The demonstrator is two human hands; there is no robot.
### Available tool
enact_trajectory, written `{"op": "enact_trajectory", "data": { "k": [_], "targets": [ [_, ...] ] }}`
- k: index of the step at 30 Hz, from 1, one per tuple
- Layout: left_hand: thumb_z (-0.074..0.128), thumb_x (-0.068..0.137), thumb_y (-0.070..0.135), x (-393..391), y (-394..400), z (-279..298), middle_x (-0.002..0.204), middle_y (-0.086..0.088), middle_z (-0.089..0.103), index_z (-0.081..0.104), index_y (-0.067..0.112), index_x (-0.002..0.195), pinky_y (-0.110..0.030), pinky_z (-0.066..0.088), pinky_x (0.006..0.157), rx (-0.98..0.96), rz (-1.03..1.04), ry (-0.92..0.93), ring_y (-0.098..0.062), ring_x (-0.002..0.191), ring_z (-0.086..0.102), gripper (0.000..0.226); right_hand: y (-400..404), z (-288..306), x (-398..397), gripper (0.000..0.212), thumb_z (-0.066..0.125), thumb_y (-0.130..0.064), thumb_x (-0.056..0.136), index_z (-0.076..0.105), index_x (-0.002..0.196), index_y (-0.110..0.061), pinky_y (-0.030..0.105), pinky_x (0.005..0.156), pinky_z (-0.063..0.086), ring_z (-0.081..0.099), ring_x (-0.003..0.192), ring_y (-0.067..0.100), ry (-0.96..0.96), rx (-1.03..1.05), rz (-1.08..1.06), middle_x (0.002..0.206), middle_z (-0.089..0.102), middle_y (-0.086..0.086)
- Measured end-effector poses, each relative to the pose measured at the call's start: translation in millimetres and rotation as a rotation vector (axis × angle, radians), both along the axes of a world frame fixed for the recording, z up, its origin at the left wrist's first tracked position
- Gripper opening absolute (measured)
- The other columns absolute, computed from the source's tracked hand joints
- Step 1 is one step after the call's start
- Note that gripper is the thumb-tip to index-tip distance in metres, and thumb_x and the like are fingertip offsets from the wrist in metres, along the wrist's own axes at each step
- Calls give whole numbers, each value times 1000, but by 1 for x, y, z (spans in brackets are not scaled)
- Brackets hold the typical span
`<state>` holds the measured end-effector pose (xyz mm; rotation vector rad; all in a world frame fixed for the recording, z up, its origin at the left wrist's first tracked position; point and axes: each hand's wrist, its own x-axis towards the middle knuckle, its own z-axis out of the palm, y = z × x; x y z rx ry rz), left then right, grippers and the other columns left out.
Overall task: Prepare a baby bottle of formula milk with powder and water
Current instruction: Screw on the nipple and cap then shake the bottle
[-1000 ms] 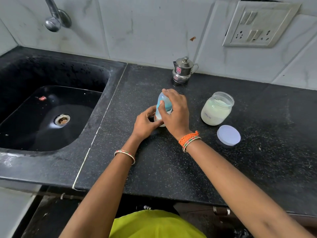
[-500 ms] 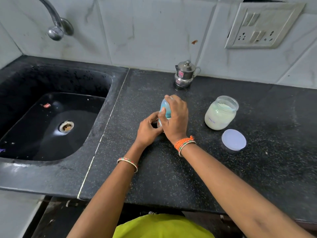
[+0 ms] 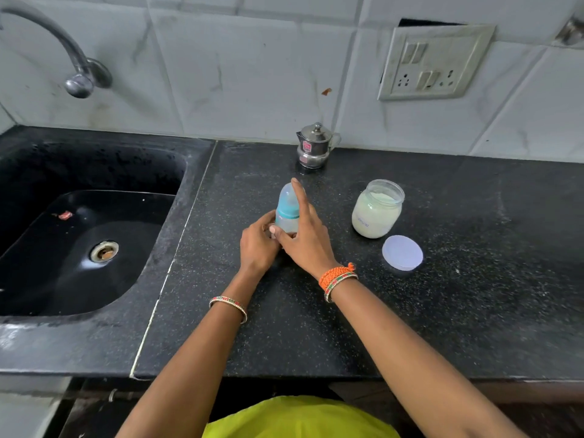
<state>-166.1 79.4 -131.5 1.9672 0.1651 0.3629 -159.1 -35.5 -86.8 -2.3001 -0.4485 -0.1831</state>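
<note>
Head view: baby bottle (image 3: 287, 210) stands upright on the desk (image 3: 474, 311), long axis vertical, just left of the open powder jar (image 3: 377, 210). Both hands meet at its base. Left hand (image 3: 257, 245) wraps the lower body, fingers curled round it. Right hand (image 3: 305, 238) lies against the bottle's right side, forefinger straight up along the cap, thumb across the front. Bottle's base and contents hidden behind the hands. Jar lid (image 3: 402, 252) lies in front of the jar; steel pot (image 3: 314, 147) behind the bottle.

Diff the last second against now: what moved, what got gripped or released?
Right hand lifted off the bottle top: its fingers now stand straight beside the cap, thumb near the body. Left hand keeps its grip low on the bottle. Powder jar, lid and steel pot unchanged.
</note>
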Motion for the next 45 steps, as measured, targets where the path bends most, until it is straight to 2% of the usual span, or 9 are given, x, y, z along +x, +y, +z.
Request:
{"op": "enact_trajectory", "data": {
  "k": [4, 11, 17, 21, 24, 29, 34, 40, 45],
  "targets": [
    [72, 79, 16, -4, -8, 8, 114, 7, 61, 52, 21, 129, -16, 47, 86, -62, -182, 20, -6, 101, 59, 54, -13, 2, 10, 81, 60, -25, 88, 7, 146, -45, 43, 94, 49, 59, 115, 26, 79, 169, -66, 138, 52, 5],
    [76, 76, 10, -5, -20, 0, 131, 0, 45, 41, 16, 137, -33, 40, 103, -87, -213, 113, -14, 119, 47, 70, -33, 1, 19, 85, 60, -21, 89, 2, 148, -45, 47, 96, 50, 57, 117, 26, 257, 304, -63, 140, 48, 9],
    [78, 73, 14, -17, -41, 7, 124, 2, 49, 48, 17, 132, -25, 42, 97, 22, -102, -1, -7, 111, 48, 67, -41, -4, 16, 107, 74, -25, 78, -5, 150, -32, 41, 93, 51, 58, 115, 26, 250, 237, -77, 138, 50, 11],
    [82, 68, 31, -23, -37, 7, 128, 2, 50, 43, 28, 133, -26, 47, 95, -182, -93, 9, -8, 116, 52, 76, -52, 10, 26, 100, 76, -30, 76, 7, 149, -34, 42, 98, 48, 53, 123, 25, 247, 344, -45, 143, 44, 7],
    [78, 74, 28, -20, -29, 19, 128, 0, 46, 34, 29, 141, -20, 42, 91, -283, 55, -15, -7, 114, 49, 81, -63, 41, 39, 94, 78, -23, 75, 17, 145, -36, 44, 98, 49, 52, 123, 23, 216, 545, -57, 143, 42, 2],
    [73, 79, 27, -14, -7, 38, 122, -1, 54, 51, 29, 124, -34, 47, 96, -265, 180, -110, -10, 118, 49, 50, -65, 93, 34, 83, 75, -14, 81, 22, 139, -40, 52, 75, 58, 66, 101, 13, 25, 1427, -179, 124, 53, -5],
    [70, 83, 19, -4, -2, 53, 116, -2, 64, 61, 21, 110, -29, 49, 90, -144, 208, -121, -15, 112, 58, 28, -51, 98, 20, 72, 80, -24, 73, 37, 126, -46, 51, 70, 60, 65, 98, 21, 413, 871, 22, 119, 55, 0],
    [65, 85, 8, -9, -6, 58, 97, 4, 68, 67, 20, 96, -25, 46, 89, -190, 240, -160, -9, 94, 61, 16, -57, 117, 36, 72, 69, -13, 85, 24, 139, -26, 43, 63, 60, 61, 105, 27, 275, 1586, -242, 126, 48, 4],
    [60, 86, 4, -8, 0, 64, 90, 7, 66, 65, 27, 88, -23, 47, 78, -226, 222, -144, -8, 82, 59, 24, -58, 124, 43, 83, 78, -16, 76, 28, 140, -32, 40, 61, 60, 64, 99, 20, 338, 1072, -39, 119, 53, 1]
  ]
}}
